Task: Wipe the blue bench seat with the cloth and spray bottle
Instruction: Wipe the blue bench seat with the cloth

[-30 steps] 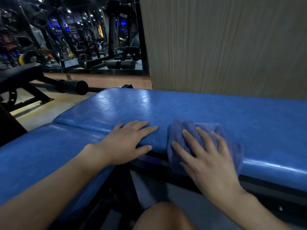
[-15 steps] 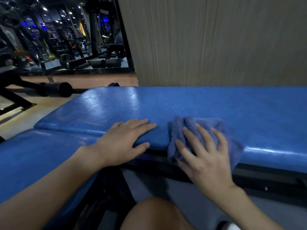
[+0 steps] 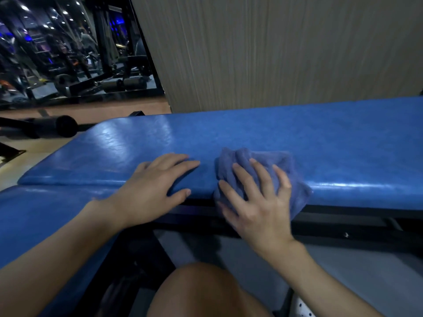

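Where the bench seat [image 3: 297,143] edges off, cloth [image 3: 286,161] lies under right fingers [image 3: 261,177] (spread).

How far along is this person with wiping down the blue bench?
Mid-wipe. The right hand presses a bunched blue cloth on the near edge of the blue bench seat, while the left hand rests flat beside it. The seat shines, but that does not show which parts are already wiped. The long stretch to the right may remain. No spray bottle is in view.
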`<state>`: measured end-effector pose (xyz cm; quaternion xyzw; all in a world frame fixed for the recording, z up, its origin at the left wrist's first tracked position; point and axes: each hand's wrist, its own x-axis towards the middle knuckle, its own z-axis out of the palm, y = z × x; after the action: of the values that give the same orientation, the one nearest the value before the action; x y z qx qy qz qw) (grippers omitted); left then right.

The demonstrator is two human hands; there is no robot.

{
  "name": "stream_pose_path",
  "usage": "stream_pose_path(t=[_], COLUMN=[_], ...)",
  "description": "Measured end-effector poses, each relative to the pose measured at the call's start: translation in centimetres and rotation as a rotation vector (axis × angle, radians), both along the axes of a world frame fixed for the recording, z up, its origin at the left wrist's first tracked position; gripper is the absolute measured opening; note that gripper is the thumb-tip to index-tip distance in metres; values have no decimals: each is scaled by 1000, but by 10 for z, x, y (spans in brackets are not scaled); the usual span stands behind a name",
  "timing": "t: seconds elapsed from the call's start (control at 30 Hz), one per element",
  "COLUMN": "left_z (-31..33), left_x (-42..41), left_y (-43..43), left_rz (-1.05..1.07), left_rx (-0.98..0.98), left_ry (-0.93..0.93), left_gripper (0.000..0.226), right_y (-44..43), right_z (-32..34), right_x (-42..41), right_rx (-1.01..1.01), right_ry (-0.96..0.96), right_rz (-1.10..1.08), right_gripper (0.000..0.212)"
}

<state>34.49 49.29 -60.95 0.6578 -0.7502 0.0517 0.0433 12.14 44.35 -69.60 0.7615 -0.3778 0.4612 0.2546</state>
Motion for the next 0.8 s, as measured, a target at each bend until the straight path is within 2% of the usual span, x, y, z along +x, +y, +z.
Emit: stream_pose_path(t=[0.13, 0.23, 0.3, 0.43, 0.53, 0.6, 0.67, 0.8], left_z=[0, 0, 0, 2, 7, 8, 6, 6], left_x=[-10, -12, -11, -13, -21, -33, -49, -62], left_y=[-7, -15, -17, -19, -21, -25, -29, -37], left_rz=[-78, -87, -79, -73, -108, -158, -192, -201], left_rx=[41, 57, 45, 44, 42, 53, 74, 52], left_ry=[17, -19, -14, -28, -45, -76, -96, -105], left_gripper=[73, 73, 74, 74, 72, 75, 79, 76], right_y=[-7, 0, 2, -6, -10, -13, -14, -4], right_z=[-7, -4, 1, 5, 1, -3, -4, 1], right_x=[-53, -28, 0, 1, -38, -71, -90, -50], right_rx=[-29, 53, 83, -15, -82, -77, -40, 93], right_ry=[-32, -217, -266, -144, -16, -1, -56, -363], right_rz=[-59, -180, -185, -76, -30, -65, -130, -284], right_gripper=[24, 22, 22, 19, 14, 17, 21, 33])
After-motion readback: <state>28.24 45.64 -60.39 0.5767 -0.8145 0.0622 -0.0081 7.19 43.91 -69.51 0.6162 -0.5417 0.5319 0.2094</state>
